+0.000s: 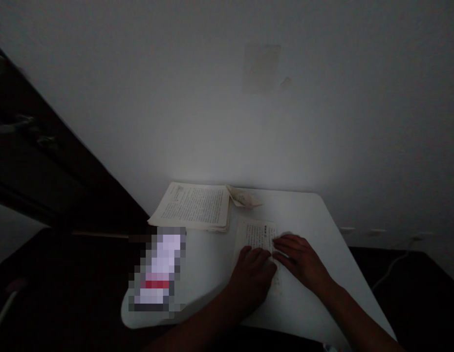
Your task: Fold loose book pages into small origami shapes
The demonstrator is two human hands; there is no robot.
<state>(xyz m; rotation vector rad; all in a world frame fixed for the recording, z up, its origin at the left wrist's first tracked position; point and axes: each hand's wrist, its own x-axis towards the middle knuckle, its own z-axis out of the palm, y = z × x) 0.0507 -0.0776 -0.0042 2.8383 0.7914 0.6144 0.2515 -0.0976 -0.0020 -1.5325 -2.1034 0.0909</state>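
A printed sheet of paper lies on the white table in front of me, its lower part covered by my hands. My left hand rests on the sheet's middle, palm down, fingers slightly bent and apart. Along the sheet's right edge lies my right hand, its fingers stretched toward the left one. The fingertips of both hands are close together over the paper. Behind them sits a folded piece of printed paper, partly raised off the table.
A stack of printed pages lies at the table's back left. A phone-like lit screen, pixelated, is at the left edge. The white table meets the wall behind. A dark door stands left; a cable hangs right.
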